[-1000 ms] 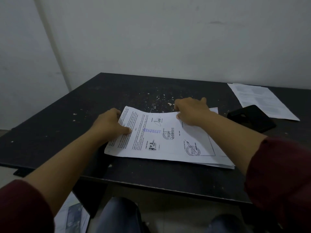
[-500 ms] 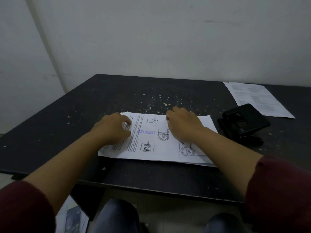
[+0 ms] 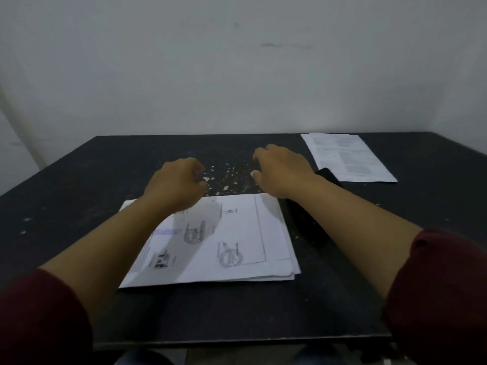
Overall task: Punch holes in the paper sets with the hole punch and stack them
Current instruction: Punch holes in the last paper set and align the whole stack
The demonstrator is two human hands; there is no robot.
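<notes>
A stack of printed, stamped paper sets (image 3: 232, 248) lies flat on the black table (image 3: 79, 185) in front of me. My left hand (image 3: 176, 184) hovers over the stack's far left corner, fingers curled in, holding nothing. My right hand (image 3: 282, 169) floats past the stack's far right corner with fingers loosely bent and apart, empty. The black hole punch (image 3: 325, 175) sits to the right of the stack, mostly hidden behind my right forearm. Another printed paper set (image 3: 347, 156) lies at the far right of the table.
Small white paper bits (image 3: 226, 177) are scattered on the table beyond the stack. A grey wall (image 3: 237, 61) stands directly behind the table. The table's near edge (image 3: 237, 341) runs just above my lap.
Both hands have lifted off the paper stack and moved away from me, past its far edge. The view has tilted up and the stack now lies squarer to me.
</notes>
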